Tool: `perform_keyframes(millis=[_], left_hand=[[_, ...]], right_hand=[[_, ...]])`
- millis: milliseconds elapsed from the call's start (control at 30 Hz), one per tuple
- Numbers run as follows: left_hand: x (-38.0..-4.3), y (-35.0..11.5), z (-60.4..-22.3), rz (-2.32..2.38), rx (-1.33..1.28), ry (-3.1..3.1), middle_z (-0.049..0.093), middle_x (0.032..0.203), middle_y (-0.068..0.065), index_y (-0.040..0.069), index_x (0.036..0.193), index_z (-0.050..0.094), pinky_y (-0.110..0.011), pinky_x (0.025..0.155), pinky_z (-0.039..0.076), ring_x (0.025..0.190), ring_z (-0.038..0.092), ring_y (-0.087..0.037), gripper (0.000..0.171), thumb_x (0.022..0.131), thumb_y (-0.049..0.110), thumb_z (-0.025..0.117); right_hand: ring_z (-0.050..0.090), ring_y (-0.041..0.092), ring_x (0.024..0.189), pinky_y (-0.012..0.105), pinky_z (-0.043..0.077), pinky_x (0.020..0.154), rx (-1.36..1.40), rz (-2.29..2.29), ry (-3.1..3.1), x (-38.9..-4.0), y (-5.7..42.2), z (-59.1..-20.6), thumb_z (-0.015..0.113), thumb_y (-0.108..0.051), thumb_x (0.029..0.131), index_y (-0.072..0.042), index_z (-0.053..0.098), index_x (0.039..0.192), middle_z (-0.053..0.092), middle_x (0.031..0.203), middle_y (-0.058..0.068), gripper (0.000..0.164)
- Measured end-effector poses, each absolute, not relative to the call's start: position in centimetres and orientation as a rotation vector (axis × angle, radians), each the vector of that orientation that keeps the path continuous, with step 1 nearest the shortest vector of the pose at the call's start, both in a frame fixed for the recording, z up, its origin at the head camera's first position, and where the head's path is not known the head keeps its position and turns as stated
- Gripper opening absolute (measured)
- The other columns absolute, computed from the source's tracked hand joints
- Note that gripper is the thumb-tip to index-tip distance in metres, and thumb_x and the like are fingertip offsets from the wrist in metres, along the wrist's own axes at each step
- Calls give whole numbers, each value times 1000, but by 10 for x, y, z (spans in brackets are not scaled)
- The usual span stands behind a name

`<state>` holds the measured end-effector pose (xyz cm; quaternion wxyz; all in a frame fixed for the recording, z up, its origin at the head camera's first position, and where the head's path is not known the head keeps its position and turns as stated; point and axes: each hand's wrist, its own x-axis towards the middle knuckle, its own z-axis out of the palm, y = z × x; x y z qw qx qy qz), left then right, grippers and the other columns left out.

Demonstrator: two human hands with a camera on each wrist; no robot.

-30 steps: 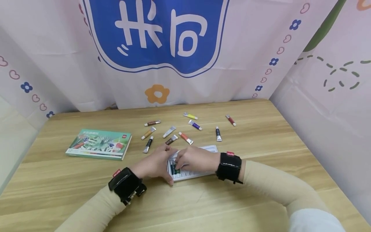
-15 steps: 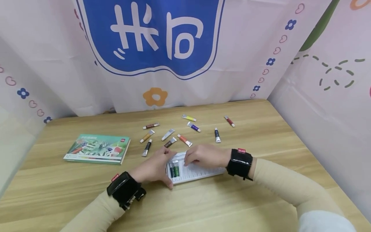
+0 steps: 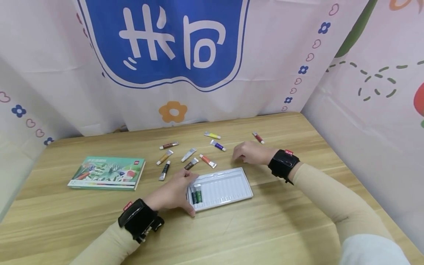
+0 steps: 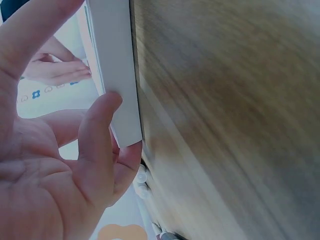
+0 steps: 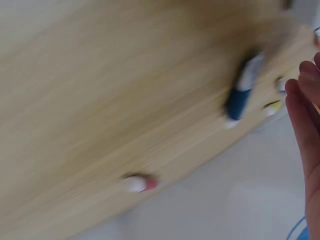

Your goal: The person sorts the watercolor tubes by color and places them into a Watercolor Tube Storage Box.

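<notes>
A white paint tray [image 3: 225, 187] lies on the table with two paint tubes, a dark green one [image 3: 194, 195] and a green one [image 3: 198, 194], side by side at its left end. My left hand [image 3: 175, 189] grips that end between thumb and fingers; the left wrist view has the fingers [image 4: 100, 135] at the tray's side wall [image 4: 117, 75]. Beyond the tray's far right corner hovers my right hand [image 3: 253, 152], fingers loosely bent and holding nothing. Close to it in the right wrist view lies a dark blue tube [image 5: 242, 90], hidden by the hand in the head view.
Several loose tubes are scattered behind the tray, among them an orange one [image 3: 208, 161], a purple one [image 3: 218, 145] and a yellow one [image 3: 212, 135]. Farther right lies a red tube [image 3: 258, 137]. A green illustrated box [image 3: 107, 173] sits at the left. A printed curtain [image 3: 139, 106] hangs behind.
My right hand has left the tray's left end, moving right and away to where the dark blue tube lay. The green tubes in the tray are now uncovered. My left hand stays at the tray.
</notes>
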<state>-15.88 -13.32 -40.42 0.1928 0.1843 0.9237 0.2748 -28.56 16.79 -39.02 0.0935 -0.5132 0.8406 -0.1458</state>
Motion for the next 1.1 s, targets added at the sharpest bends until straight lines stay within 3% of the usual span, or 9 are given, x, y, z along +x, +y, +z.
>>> perform_keyframes(millis=[133, 400, 667, 1100], left_hand=[[-158, -134, -404, 771, 530, 2600, 45, 143, -23, 0, 151, 47, -51, 106, 45, 124, 48, -34, 113, 56, 29, 102], [-156, -136, -405, 758, 543, 2632, 45, 143, -26, -4, 150, 47, -54, 109, 43, 128, 47, -39, 117, 53, 31, 103], [-156, -136, -410, 767, 554, 2638, 45, 142, -26, -3, 149, 48, -55, 107, 44, 126, 48, -38, 116, 53, 30, 103], [-161, -133, -410, 786, 583, 2628, 46, 141, -26, -4, 149, 47, -57, 107, 44, 125, 49, -40, 118, 51, 30, 102]], right_hand=[[67, 28, 114, 40, 52, 102, -1436, -392, 2544, -295, 181, -394, 54, 20, 90, -1, 77, 113, 74, 116, 11, 40], [69, 25, 109, 37, 54, 99, -1475, -356, 2535, -298, 184, -395, 63, 10, 94, -2, 78, 112, 74, 111, 9, 25], [69, 19, 106, 32, 54, 97, -1428, -248, 2575, -299, 182, -399, 67, 3, 95, -9, 79, 111, 75, 108, 3, 23], [68, 14, 94, 30, 57, 88, -1489, -268, 2636, -296, 191, -400, 72, 1, 92, -9, 79, 107, 72, 99, 2, 19]])
